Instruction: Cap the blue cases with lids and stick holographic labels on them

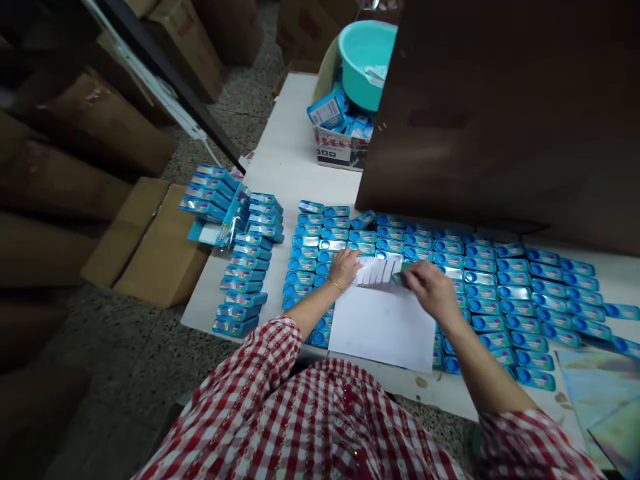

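A white sheet (383, 320) lies over the rows of small blue packs (515, 293) in front of me. At its far edge is a white piece (377, 271) marked by several slanted dark lines or slits. My left hand (345, 267) is closed at the left end of that piece, fingertips on it. My right hand (431, 287) is closed at the other end, its fingers pinched together. Something small, dark and greenish shows at those fingertips, too blurred to name.
More blue packs (243, 287) are stacked at the table's left end. Behind stands a carton (340, 152) of blue packs with a turquoise basin (367, 93). A brown panel (500, 120) rises at the back right. Shiny sheets (605, 400) lie at the right; cardboard boxes (155, 247) cover the floor left.
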Motion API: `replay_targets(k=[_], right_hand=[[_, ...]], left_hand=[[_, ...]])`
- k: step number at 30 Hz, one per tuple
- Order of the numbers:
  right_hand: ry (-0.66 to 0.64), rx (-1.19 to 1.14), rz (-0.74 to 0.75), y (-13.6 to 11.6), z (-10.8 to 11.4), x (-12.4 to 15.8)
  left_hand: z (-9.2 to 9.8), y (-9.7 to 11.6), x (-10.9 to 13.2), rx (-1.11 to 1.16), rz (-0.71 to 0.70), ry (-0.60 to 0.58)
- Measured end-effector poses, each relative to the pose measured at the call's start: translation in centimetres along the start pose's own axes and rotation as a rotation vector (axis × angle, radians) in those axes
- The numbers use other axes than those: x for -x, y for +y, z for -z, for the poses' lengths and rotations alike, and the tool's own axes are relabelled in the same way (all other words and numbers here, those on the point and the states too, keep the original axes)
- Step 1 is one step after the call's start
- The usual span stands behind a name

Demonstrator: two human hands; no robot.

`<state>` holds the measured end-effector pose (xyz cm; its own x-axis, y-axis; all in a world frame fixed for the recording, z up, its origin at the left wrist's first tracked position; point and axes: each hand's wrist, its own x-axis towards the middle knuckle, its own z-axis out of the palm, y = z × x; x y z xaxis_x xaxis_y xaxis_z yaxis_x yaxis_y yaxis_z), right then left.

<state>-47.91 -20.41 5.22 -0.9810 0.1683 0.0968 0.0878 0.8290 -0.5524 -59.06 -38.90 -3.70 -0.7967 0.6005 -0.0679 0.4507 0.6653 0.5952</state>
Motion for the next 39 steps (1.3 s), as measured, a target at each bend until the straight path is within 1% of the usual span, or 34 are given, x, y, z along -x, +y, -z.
replay_targets(k=[2,3,5,7,9,11,13,15,17,19,22,25,28,30,33,35,39], right_hand=[[0.05,-0.196,-0.078,-3.2,1.9,-1.8],[0.065,-0.299,-0.121,-4.7,2.3,-2.9],[0.09,-0.523,-0.22,-7.4,1.8,-5.3],[0.115,-0.728,-0.316,-9.6,-0.1,-7.7],[0.124,-0.894,-0.413,-11.2,-2.9,-9.7],[0.105,-1.015,-0.52,-12.4,-5.9,-11.3],[0.078,-1.079,-0.612,-13.2,-8.4,-12.4],[0.058,-1.097,-0.659,-13.8,-10.3,-13.2],[0.036,-1.11,-0.676,-14.2,-11.8,-13.7],[0.026,-1.115,-0.683,-14.3,-13.0,-14.1],[0.083,-1.054,-0.677,-14.0,-14.9,-14.9],[0.186,-0.911,-0.625,-13.2,-17.0,-15.8],[0.227,-0.683,-0.545,-12.5,-18.7,-16.7],[0.231,-0.503,-0.515,-12.4,-19.4,-17.1],[0.233,-0.288,-0.517,-12.5,-19.9,-17.4],[0.225,-0.201,-0.516,-12.6,-20.1,-17.6],[0.19,-0.111,-0.486,-12.5,-20.6,-17.9]], left_hand=[[0.3,0.0,0.1,0.032,0.018,0.021],[0.6,-0.1,0.1,0.07,0.028,0.051],[1.6,-0.7,0.2,0.221,0.067,0.129],[3.2,-1.8,0.3,0.495,0.172,0.208],[5.1,-3.2,0.5,0.829,0.344,0.28],[7.3,-4.5,0.6,1.113,0.489,0.318],[9.1,-5.6,0.5,1.282,0.553,0.329],[10.4,-6.6,0.3,1.357,0.58,0.348],[10.9,-7.5,-0.1,1.382,0.61,0.389],[10.9,-8.6,-0.6,1.381,0.627,0.416],[10.6,-10.6,-1.7,1.306,0.615,0.459],[10.4,-12.8,-3.1,1.136,0.589,0.514],[10.4,-14.7,-4.6,0.993,0.574,0.521],[10.3,-15.6,-5.6,0.929,0.575,0.522],[10.1,-16.5,-6.8,0.865,0.576,0.53],[10.0,-16.9,-7.4,0.832,0.572,0.527],[9.7,-17.5,-8.1,0.754,0.559,0.504]])
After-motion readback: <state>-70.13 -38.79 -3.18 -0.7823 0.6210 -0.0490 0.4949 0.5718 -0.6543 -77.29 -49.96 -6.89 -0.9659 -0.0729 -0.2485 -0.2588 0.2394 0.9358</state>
